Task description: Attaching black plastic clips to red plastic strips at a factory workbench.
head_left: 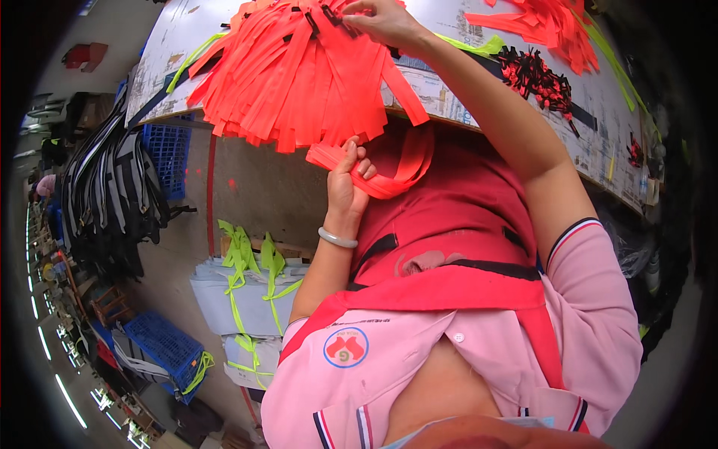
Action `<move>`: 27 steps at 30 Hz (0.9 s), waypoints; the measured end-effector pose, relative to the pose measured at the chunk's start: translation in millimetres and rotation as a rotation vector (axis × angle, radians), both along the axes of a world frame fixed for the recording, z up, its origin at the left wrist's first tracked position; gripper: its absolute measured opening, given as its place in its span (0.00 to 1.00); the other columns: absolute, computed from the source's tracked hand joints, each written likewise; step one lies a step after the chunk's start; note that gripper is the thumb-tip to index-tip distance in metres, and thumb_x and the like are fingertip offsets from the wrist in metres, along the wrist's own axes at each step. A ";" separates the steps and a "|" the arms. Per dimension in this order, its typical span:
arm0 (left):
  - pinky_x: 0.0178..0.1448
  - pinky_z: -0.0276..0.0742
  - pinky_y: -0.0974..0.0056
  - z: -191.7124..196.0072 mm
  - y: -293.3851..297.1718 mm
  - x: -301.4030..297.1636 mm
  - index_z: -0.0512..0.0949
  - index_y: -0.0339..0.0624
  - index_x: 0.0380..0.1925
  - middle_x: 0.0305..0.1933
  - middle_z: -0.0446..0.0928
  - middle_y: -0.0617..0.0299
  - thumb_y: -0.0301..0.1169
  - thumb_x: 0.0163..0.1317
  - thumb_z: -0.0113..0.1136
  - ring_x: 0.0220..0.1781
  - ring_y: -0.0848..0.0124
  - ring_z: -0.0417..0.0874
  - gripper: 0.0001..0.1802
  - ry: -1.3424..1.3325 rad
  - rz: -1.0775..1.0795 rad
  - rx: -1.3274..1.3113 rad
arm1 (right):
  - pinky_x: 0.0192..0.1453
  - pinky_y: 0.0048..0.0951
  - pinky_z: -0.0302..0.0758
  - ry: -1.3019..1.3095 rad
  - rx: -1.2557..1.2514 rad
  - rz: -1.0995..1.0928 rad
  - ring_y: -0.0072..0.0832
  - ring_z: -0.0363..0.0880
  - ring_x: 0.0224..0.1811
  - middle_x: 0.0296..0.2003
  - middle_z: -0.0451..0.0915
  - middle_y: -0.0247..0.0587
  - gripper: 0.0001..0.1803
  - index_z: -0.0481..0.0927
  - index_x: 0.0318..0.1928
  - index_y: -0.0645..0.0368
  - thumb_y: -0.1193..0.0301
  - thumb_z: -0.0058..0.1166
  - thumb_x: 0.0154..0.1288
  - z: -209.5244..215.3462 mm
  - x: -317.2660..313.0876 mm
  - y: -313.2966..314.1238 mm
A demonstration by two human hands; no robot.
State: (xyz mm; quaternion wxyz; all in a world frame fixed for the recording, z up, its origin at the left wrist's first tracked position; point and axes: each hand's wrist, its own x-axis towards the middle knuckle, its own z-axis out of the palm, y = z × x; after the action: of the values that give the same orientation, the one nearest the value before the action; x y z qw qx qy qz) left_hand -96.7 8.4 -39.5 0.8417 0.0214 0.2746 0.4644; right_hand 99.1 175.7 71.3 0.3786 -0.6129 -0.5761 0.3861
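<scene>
My left hand (348, 182) is closed around the end of an orange-red webbing strap (389, 179) just below the table edge; the strap loops down in front of my red apron. A pale bangle sits on that wrist. My right hand (385, 22) reaches up onto the table and pinches the top of a fanned pile of orange-red straps (299, 71) with small black clips at their ends. The pile's lower ends hang over the table's front edge (449, 118).
More orange straps (553, 26), neon-yellow straps and a heap of black-and-red clips (538, 75) lie on the table to the right. Blue crates (168, 150), hanging black straps (112, 187), and grey bundles tied with yellow tape (247, 292) stand at the left.
</scene>
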 end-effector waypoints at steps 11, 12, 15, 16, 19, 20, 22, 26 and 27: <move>0.24 0.62 0.74 46.9 0.4 24.8 0.77 0.35 0.41 0.25 0.71 0.66 0.27 0.65 0.57 0.20 0.79 0.67 0.08 0.276 -0.224 0.329 | 0.38 0.17 0.71 0.179 -0.086 0.380 0.12 0.74 0.32 0.32 0.80 0.30 0.09 0.82 0.43 0.61 0.72 0.55 0.66 -11.3 5.5 -139.3; 0.24 0.62 0.74 45.2 0.4 29.5 0.77 0.35 0.41 0.25 0.71 0.66 0.27 0.65 0.57 0.20 0.79 0.67 0.08 0.272 -0.231 0.326 | 0.39 0.16 0.71 0.139 -0.047 0.395 0.12 0.75 0.33 0.32 0.80 0.32 0.09 0.81 0.44 0.61 0.72 0.55 0.66 -9.3 5.3 -144.9; 0.23 0.61 0.74 44.6 -1.1 38.5 0.77 0.36 0.40 0.25 0.71 0.68 0.26 0.63 0.59 0.20 0.80 0.68 0.07 0.328 -0.255 0.333 | 0.35 0.17 0.71 0.061 -0.006 0.313 0.12 0.75 0.30 0.26 0.78 0.31 0.09 0.81 0.44 0.60 0.72 0.57 0.65 0.8 4.0 -153.3; 0.23 0.61 0.74 47.7 -0.1 40.6 0.77 0.37 0.40 0.25 0.71 0.68 0.26 0.63 0.59 0.19 0.80 0.68 0.07 0.348 -0.313 0.344 | 0.33 0.18 0.71 0.049 -0.018 0.231 0.12 0.74 0.27 0.24 0.77 0.30 0.09 0.81 0.43 0.60 0.72 0.58 0.64 2.1 3.5 -154.4; 0.23 0.60 0.74 42.0 0.9 41.9 0.76 0.37 0.40 0.27 0.72 0.69 0.26 0.61 0.61 0.20 0.81 0.69 0.08 0.360 -0.383 0.353 | 0.29 0.18 0.69 0.058 0.019 0.238 0.12 0.71 0.25 0.23 0.75 0.29 0.08 0.81 0.41 0.62 0.71 0.59 0.64 -9.4 6.0 -152.9; 0.23 0.60 0.74 39.0 0.8 41.4 0.76 0.37 0.40 0.28 0.73 0.69 0.26 0.61 0.62 0.21 0.81 0.69 0.09 0.346 -0.393 0.352 | 0.29 0.17 0.69 0.036 0.061 0.269 0.12 0.71 0.25 0.24 0.76 0.30 0.08 0.81 0.40 0.62 0.71 0.59 0.64 -11.7 6.8 -153.3; 0.26 0.62 0.73 43.5 6.8 38.9 0.76 0.37 0.40 0.29 0.72 0.69 0.30 0.62 0.61 0.24 0.81 0.70 0.10 0.247 -0.467 0.362 | 0.29 0.17 0.68 0.048 0.122 0.249 0.11 0.70 0.25 0.25 0.76 0.29 0.08 0.80 0.39 0.62 0.70 0.59 0.64 -18.3 14.7 -150.7; 0.35 0.65 0.71 47.3 20.8 29.0 0.75 0.37 0.41 0.29 0.70 0.69 0.42 0.67 0.55 0.30 0.78 0.69 0.18 -0.499 -0.534 0.260 | 0.26 0.14 0.64 0.362 0.002 0.210 0.09 0.66 0.23 0.27 0.75 0.26 0.08 0.80 0.36 0.62 0.69 0.58 0.65 -6.8 29.5 -156.0; 0.38 0.66 0.70 47.7 26.6 30.4 0.75 0.36 0.44 0.27 0.68 0.69 0.47 0.70 0.48 0.30 0.76 0.67 0.23 -0.500 -0.561 0.320 | 0.25 0.14 0.65 0.365 -0.042 0.207 0.08 0.67 0.24 0.24 0.75 0.24 0.10 0.82 0.37 0.60 0.66 0.58 0.66 -7.6 34.3 -157.0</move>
State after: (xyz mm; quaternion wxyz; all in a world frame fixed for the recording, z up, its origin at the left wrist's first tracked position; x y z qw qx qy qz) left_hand -66.4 35.0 8.1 0.9626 0.1126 -0.0307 0.2443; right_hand 133.4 18.8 63.8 0.4219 -0.4782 -0.5497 0.5396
